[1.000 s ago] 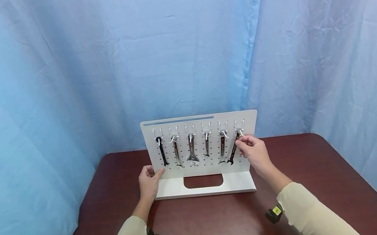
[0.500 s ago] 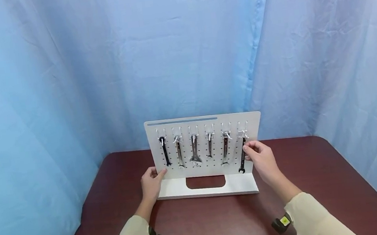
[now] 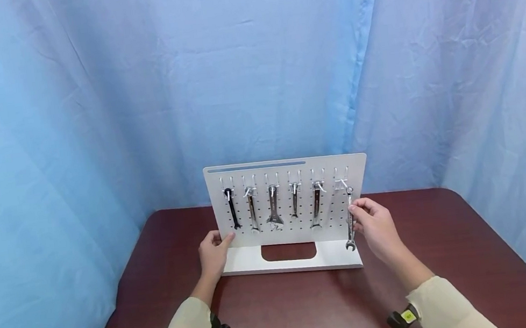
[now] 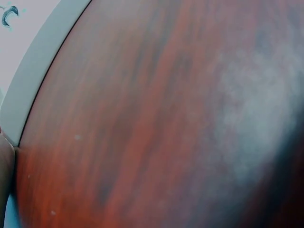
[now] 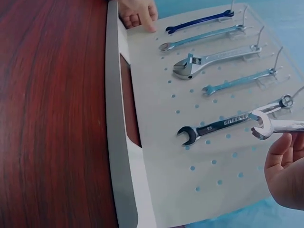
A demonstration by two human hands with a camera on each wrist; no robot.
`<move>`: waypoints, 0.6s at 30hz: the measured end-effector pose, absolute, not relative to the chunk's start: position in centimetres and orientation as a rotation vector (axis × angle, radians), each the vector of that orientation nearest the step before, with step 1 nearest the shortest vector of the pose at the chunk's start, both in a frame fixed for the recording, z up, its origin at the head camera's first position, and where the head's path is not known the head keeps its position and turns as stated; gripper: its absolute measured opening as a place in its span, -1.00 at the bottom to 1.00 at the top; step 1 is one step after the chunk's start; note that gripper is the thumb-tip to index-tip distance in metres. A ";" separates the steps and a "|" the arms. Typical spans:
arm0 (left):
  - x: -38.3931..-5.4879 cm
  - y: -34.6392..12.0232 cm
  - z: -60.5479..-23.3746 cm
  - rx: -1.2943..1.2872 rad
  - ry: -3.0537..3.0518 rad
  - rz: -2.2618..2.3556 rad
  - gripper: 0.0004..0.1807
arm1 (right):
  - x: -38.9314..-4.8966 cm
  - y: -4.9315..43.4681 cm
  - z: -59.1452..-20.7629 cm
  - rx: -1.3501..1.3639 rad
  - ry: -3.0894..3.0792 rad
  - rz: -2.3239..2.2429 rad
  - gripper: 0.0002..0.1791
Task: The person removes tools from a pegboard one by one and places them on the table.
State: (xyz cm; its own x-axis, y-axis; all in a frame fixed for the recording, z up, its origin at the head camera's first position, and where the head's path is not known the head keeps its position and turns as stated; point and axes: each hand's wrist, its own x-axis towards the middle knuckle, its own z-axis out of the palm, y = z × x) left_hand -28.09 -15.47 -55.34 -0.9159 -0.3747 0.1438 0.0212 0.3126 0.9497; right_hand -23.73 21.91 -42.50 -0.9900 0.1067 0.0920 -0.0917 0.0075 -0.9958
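Observation:
My right hand (image 3: 379,229) pinches a silver combination wrench (image 3: 350,224) by its shank, in front of the right end of a white pegboard stand (image 3: 337,255). The wrench's open end points down; its ring end sits just below and right of a wire hook (image 3: 342,183). In the right wrist view the open end (image 5: 263,127) is near the fingers. My left hand (image 3: 213,257) grips the board's lower left edge, thumb in front; the fingers behind are hidden. Several wrenches hang between, including a black one (image 3: 233,210) and an adjustable wrench (image 3: 274,206).
The stand rests on a dark red wooden table (image 3: 285,313); its base has a rounded cutout (image 3: 288,251). Blue curtains (image 3: 253,78) enclose the table's back and sides. A black strap device (image 3: 402,319) is on each wrist.
The wrench in my right hand has come off the rightmost hook and moved down and right, now hanging more upright. My left hand keeps its grip on the board.

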 end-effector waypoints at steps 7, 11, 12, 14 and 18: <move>-28.3 -15.6 -55.2 0.290 -2.230 -1.646 -0.72 | -23.0 21.9 -41.2 0.018 -2.016 2.267 -0.88; -28.3 -15.6 -55.2 0.286 -2.224 -1.658 -0.72 | -22.4 22.0 -40.7 0.043 -1.990 2.277 -0.90; -28.3 -15.6 -55.2 0.288 -2.224 -1.661 -0.72 | -22.3 22.1 -40.6 0.048 -1.978 2.283 -0.89; -28.2 -15.6 -55.2 0.299 -2.226 -1.663 -0.73 | -22.1 22.5 -40.7 0.060 -1.957 2.295 -0.88; -28.2 -15.5 -55.3 0.309 -2.235 -1.657 -0.73 | -22.0 23.9 -41.2 0.079 -1.895 2.330 -0.89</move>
State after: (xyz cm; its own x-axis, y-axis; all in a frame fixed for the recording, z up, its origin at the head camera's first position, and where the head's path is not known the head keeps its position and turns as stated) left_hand -28.16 -15.51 -55.35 -0.9182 -0.3701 0.1412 0.0275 0.2960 0.9548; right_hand -22.01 23.93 -41.20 -0.9893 0.0726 0.1264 -0.1386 -0.1987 -0.9702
